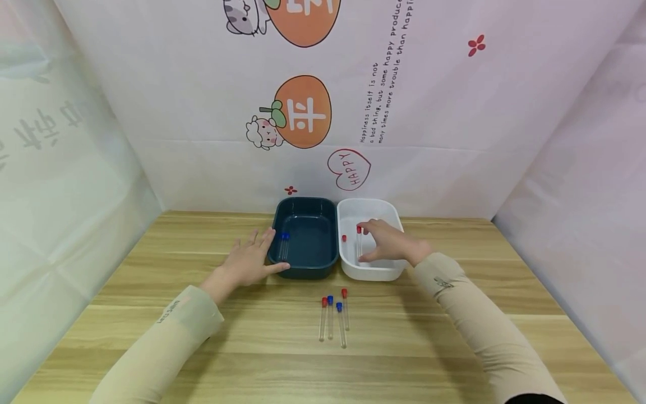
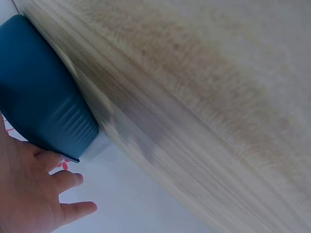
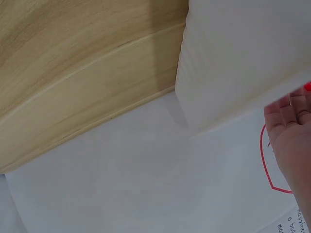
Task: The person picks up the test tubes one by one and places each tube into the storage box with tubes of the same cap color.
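Observation:
My left hand (image 1: 248, 262) is spread at the left side of the dark blue bin (image 1: 307, 272), its fingers at the rim (image 2: 70, 158) and its thumb over the front corner. Inside, beside that hand, lie blue-capped tubes (image 1: 285, 247). Over the white bin (image 1: 370, 273) my right hand (image 1: 387, 241) holds a red-capped clear tube (image 1: 359, 244), fingertips at the cap and thumb near the lower end. Another red cap (image 1: 344, 238) shows at that bin's left; its tube is hard to make out. In the right wrist view the bin wall (image 3: 238, 63) hides part of my hand (image 3: 291, 141).
On the wooden table (image 1: 262, 359), in front of the bins, lie two red-capped tubes (image 1: 323, 320) (image 1: 346, 311) and two blue-capped tubes (image 1: 330, 320) (image 1: 342, 327). The bins stand side by side near a printed white cloth (image 1: 227, 174) at the back.

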A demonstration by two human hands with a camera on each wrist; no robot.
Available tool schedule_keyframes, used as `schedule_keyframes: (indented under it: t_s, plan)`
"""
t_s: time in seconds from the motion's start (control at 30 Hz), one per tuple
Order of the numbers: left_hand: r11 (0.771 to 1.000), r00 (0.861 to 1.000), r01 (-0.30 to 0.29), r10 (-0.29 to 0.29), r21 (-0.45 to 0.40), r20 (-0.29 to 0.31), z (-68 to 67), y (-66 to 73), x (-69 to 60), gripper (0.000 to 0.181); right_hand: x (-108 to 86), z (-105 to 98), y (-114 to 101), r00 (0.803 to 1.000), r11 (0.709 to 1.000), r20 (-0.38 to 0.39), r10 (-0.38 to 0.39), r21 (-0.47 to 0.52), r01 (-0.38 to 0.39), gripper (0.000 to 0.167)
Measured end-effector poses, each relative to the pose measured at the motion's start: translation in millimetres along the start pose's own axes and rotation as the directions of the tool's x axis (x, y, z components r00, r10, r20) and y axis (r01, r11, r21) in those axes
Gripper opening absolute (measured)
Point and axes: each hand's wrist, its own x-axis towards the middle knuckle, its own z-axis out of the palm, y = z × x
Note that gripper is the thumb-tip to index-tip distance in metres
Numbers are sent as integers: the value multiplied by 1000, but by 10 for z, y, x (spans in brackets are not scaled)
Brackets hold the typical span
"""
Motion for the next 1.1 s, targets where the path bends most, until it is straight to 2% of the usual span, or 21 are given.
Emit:
schedule_keyframes:
  t_s: [0.13,0.4,0.8,1.1]
  plan:
    - [1000,1000,1,-1,7,2,-2,-5,4,108,46,43,20,999,1000,21,24,15,-25,85]
    - [1000,1000,1,-1,9,10,-20,5,-5,108,125,141,79,999,999,32,24,27,-25,85]
    - [1000,1000,0,0,-9,9,-14,-3,-18,107,247,220,99,996,999,89,21,-26,-19,86]
    - [1000,1000,2,-2,-11,11,-22,8,-19,107,274,232,138,993,999,108,37,-12,-36,85]
